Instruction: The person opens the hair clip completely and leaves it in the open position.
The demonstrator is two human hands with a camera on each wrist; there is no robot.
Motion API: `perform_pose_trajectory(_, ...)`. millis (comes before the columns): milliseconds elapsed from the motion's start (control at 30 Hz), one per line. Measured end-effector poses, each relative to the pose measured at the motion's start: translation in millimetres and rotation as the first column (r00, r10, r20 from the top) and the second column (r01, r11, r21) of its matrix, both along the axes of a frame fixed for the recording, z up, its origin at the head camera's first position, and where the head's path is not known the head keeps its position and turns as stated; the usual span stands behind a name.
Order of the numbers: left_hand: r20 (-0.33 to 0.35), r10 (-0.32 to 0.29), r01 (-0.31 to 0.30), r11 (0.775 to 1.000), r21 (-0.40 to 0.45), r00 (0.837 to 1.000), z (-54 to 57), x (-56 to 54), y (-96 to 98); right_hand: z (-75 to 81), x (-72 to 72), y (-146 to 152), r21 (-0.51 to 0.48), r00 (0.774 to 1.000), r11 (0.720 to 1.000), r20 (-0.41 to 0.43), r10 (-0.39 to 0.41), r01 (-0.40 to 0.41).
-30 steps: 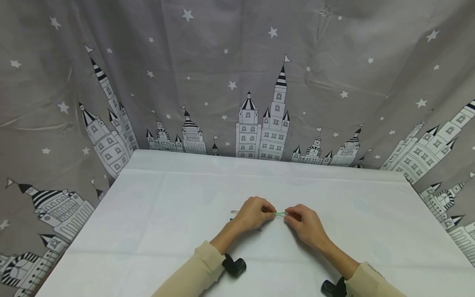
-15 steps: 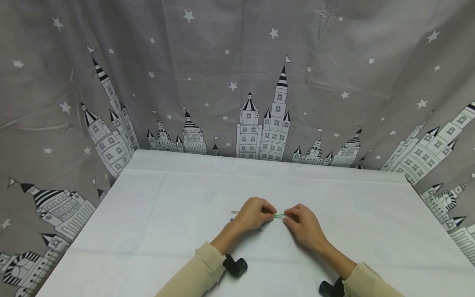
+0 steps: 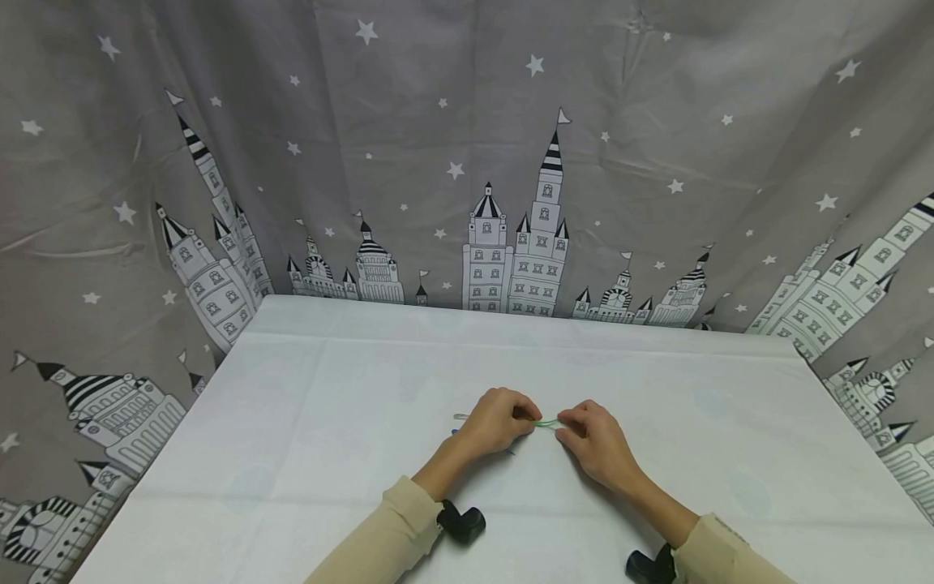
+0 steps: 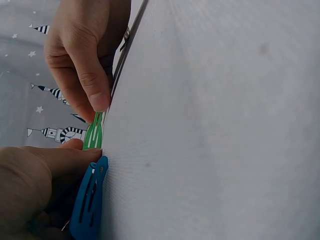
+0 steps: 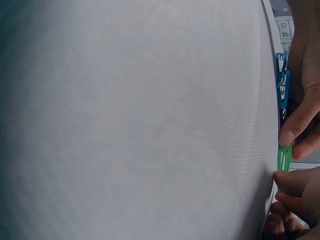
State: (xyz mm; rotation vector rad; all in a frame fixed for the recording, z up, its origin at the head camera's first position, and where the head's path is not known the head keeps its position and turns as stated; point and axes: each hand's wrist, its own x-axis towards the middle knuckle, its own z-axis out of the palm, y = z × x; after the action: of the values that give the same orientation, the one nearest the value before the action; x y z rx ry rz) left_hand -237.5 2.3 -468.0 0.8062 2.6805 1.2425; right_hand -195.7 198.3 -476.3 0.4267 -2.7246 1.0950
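Note:
A green snap hair clip point(image 4: 93, 134) spans the gap between the two hands, low over the white cloth. My left hand point(image 3: 496, 422) pinches one end of it between thumb and forefinger. At its other end, my right hand point(image 3: 601, 442) holds the narrow tip with thumb and fingertips. In the head view the clip's strips spread slightly apart toward the right hand. A blue snap hair clip point(image 4: 89, 200) lies on the cloth beside the left hand, which covers most of it in the head view.
A pale hair clip point(image 3: 460, 416) peeks out left of the left hand. The white-covered table point(image 3: 350, 422) extends around both hands. Behind it hangs a grey curtain point(image 3: 409, 97) printed with castles and stars. Black wrist cameras point(image 3: 463, 526) sit at both cuffs.
My right hand has shifted slightly left, closer to the left hand, and the exposed part of the green clip looks a little shorter. The left hand stays nearly in place.

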Motion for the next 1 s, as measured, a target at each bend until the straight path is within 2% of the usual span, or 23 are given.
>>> perform_pose_trajectory(333, -0.019, 0.003, -0.003, 1.000, 0.003, 1.000, -1.8, -0.6, -1.2, 0.6, -0.2, -1.1, 0.005, 1.000, 1.000, 0.010, -0.005, 0.005)
perform_pose_trajectory(1000, 0.004, 0.007, -0.007, 1.000, 0.004, 1.000, -1.3, 0.6, -1.0, 0.1, -0.3, -0.1, -0.038, 1.000, 0.999, 0.015, -0.003, 0.003)
